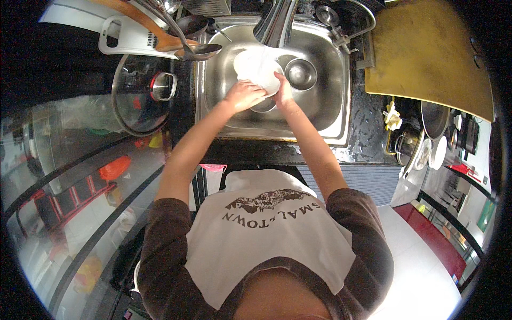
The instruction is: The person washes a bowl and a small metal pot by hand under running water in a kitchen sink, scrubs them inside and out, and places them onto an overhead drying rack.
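Note:
A white dish [270, 83] is tilted in the stainless steel sink [326, 110], below the chrome faucet [276, 24]. My right hand [284, 91] grips its right edge, thumb on the rim. From the left, my left hand [245, 95] lies palm down with its fingers over the dish's near left edge; its thumb is hidden. A second white shape [245, 60], perhaps another dish, adjoins it at the upper left, washed out by glare. A round metal bowl [301, 74] sits right of my hands. Another round metal thing [264, 106], partly covered, shows beneath the dish.
Left of the sink are a ladle [202, 52], a wooden utensil [166, 41], a white grater [132, 48] and a glass lid [136, 96]. A yellowish board [428, 52] stands at right, near pans and lids [437, 152]. Wet black countertop [366, 120] borders the sink.

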`<state>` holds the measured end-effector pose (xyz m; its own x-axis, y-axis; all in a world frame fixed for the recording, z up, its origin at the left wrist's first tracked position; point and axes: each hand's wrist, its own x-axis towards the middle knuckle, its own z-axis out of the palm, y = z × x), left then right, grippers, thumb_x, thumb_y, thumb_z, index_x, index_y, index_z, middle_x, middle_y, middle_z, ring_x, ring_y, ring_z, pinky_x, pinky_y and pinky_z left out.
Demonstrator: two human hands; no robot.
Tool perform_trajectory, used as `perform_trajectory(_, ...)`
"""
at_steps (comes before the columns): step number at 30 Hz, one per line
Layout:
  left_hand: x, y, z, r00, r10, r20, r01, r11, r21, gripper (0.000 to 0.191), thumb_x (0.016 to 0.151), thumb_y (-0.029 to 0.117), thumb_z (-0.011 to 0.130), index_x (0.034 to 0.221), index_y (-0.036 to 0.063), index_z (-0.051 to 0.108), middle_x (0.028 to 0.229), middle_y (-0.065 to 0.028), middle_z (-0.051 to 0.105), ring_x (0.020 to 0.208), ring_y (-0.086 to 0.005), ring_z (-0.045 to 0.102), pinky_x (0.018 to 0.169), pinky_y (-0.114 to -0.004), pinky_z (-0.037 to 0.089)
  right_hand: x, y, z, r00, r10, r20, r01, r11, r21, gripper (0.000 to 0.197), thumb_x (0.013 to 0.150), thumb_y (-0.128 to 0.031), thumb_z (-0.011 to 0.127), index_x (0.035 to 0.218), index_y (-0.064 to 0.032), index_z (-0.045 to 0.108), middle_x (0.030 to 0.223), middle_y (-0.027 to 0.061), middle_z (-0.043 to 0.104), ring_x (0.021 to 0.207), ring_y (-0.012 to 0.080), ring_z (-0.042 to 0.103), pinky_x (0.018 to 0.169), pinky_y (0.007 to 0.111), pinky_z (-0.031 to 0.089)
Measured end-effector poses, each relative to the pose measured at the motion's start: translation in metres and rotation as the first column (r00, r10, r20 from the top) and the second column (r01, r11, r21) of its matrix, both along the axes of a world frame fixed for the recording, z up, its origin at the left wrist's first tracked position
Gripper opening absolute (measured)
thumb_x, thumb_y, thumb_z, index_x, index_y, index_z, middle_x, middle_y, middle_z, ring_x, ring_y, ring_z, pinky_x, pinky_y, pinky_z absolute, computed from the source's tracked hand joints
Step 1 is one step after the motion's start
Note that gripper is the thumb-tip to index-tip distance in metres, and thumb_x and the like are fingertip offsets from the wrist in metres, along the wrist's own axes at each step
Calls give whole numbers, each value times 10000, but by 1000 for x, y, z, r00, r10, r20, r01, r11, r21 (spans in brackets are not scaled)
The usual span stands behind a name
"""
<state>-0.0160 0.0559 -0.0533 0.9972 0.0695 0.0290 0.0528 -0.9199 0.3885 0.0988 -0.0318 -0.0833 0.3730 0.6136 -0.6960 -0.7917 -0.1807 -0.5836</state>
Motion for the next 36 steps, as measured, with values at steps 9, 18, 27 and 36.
perform_trajectory(9,-12,39,1,902,-408,145,352,886,303,115,617,201,471,647,101,518,790,-21,519,813,-134,465,839,-293,272,27,2,28,856,512,-70,-507,859,78,432,703,-323,337,1046,-60,355,995,102,445,887,220,442,750,354,339)
perform_trajectory(18,-1,-1,-3,986,-62,-158,69,997,42,207,699,247,413,710,66,513,762,-87,533,748,-207,507,708,-300,376,-24,-6,7,1000,25,14,-23,990,-140,509,584,-384,452,999,-102,366,965,55,423,838,186,408,736,335,280)
perform_trajectory(27,-10,35,-5,947,-321,8,319,942,104,297,533,122,516,824,64,503,909,-66,472,925,-199,402,866,-310,241,11,-15,20,920,389,-45,-392,918,-64,532,587,-327,422,1037,-54,347,1002,103,422,898,226,416,751,337,314)
perform_trajectory(36,30,6,-40,867,365,-339,-497,606,-621,189,684,190,441,801,54,500,732,-70,529,641,-122,484,556,-236,383,19,-21,5,940,319,120,-284,929,-239,524,581,-363,419,1008,-61,377,901,87,473,771,183,467,690,265,338)
